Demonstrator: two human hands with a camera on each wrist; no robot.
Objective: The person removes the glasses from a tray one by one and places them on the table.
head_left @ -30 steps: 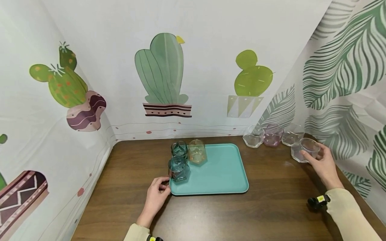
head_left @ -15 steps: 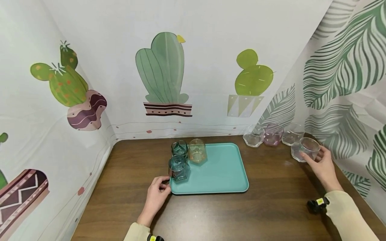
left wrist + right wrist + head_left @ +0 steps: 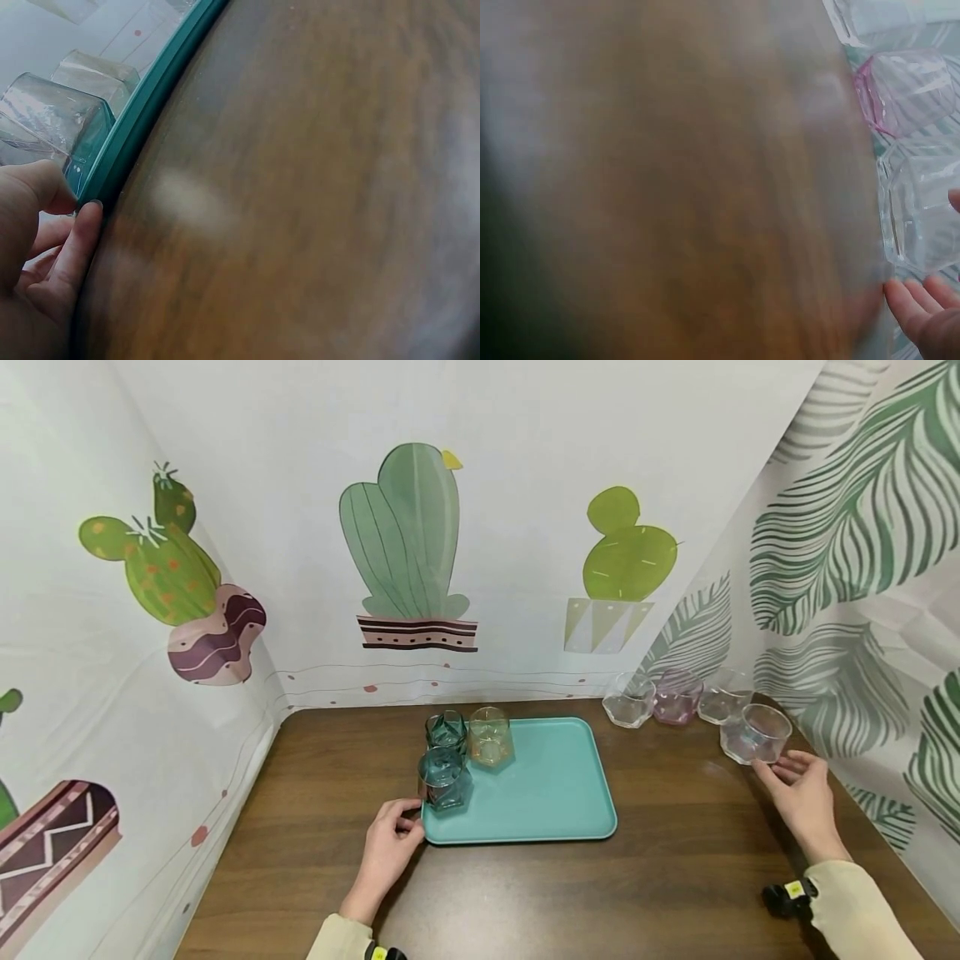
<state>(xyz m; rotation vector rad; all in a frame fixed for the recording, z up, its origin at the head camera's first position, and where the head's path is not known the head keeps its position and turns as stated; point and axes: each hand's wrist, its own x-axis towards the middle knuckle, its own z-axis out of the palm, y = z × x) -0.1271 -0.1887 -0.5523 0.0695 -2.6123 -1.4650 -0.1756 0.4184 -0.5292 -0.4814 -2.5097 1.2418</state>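
Two bare hands: the left hand and the right hand are well apart from each other.
Left grip: thumb and finger pinch the near left corner of a turquoise rectangular tray, which extends rightward from that hand across the wooden worktop.
Right fingers: loosely extended, with the thumb held away from them; whether a tip touches glass cannot be told.
Nearest to the right hand: a clear, colourless faceted tumbler, upright on the worktop just ahead of the fingertips and slightly to their left.
Row beyond the right hand: along the worktop's far edge, going leftward, an upright clear glass, a pink-tinted faceted glass and another clear faceted glass.
Tumblers by the left hand: a blue-teal faceted glass stands upright on the tray just ahead of the fingertips; beyond it, farther from that hand, a dark green faceted glass, with a pale yellow faceted glass just to its right.
Sleeves: cream cuffs, a black wrist device with a yellow label showing at the right one.
Backdrop ahead of both hands: white cloth printed with potted cacti.
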